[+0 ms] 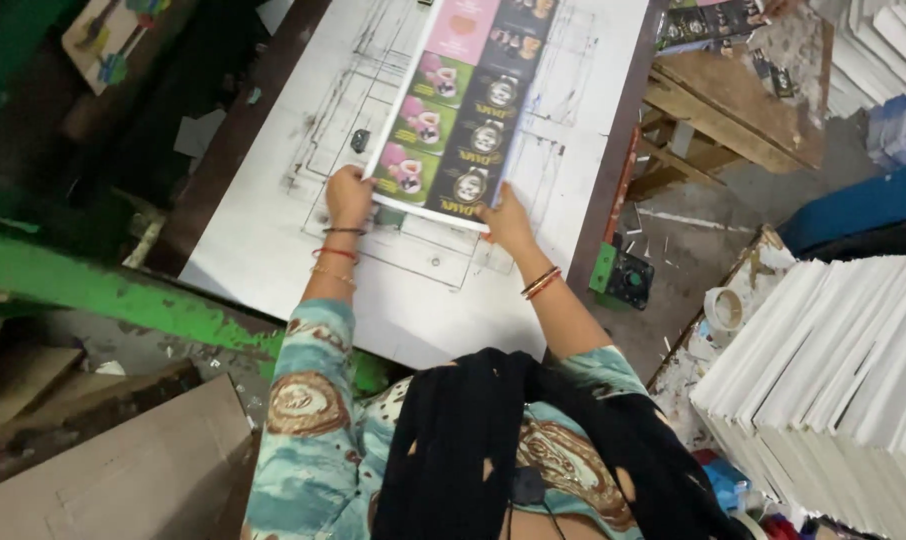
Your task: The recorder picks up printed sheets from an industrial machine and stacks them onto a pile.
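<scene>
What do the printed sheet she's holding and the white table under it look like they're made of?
Printed sheet: likely coated paper or thin card, glossy; it lies flat, and both the left hand and right hand grip its thin near edge. White table: probably painted board or laminate, matte and worn, marked with dark scuffs and drawn lines; its brown edge suggests wood, though that is uncertain.

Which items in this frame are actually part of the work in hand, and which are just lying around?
In use:
- printed sheet, near edge gripped at both corners
- left hand
- right hand
- white table marked with drawn lines, under the sheet

Lying about:
- stacked white boards
- tape roll
- wooden frame
- cardboard
</scene>
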